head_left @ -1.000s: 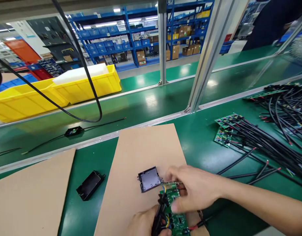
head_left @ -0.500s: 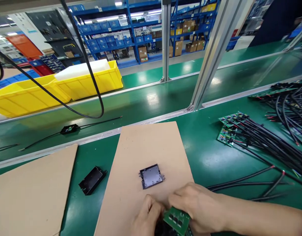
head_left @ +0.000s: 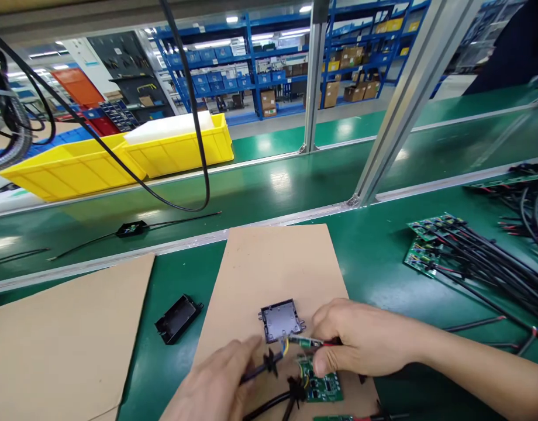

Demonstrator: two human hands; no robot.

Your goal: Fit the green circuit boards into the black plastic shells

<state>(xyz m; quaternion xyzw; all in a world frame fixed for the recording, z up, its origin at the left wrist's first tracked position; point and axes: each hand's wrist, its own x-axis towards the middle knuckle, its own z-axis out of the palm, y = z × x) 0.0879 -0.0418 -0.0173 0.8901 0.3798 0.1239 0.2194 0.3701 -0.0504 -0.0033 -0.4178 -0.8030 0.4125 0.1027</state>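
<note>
My left hand (head_left: 216,377) closes round a black cable (head_left: 261,369) that carries a black grommet (head_left: 270,363). Blue and yellow wires run from the cable to a green circuit board (head_left: 304,341), seen nearly edge-on. My right hand (head_left: 361,336) grips that board near its red-wire end. Below it, a second green circuit board (head_left: 325,387) lies on the cardboard, with its own cable and grommet (head_left: 296,392). Just beyond my fingers, an open shallow black case (head_left: 280,320) rests on the cardboard sheet (head_left: 278,257). Part of another board shows at the bottom edge.
A deeper black case (head_left: 178,320) lies left, beside another cardboard sheet (head_left: 67,327). Wired boards (head_left: 431,245) are piled at right. A metal post (head_left: 409,105) rises beyond the bench, and a black cable loop (head_left: 199,146) hangs ahead. Yellow bins (head_left: 185,152) stand further back.
My hands have moved apart and up toward the shallow case. The bunched boards have separated: one is now lifted in my right hand, another lies on the cardboard. The view has shifted slightly.
</note>
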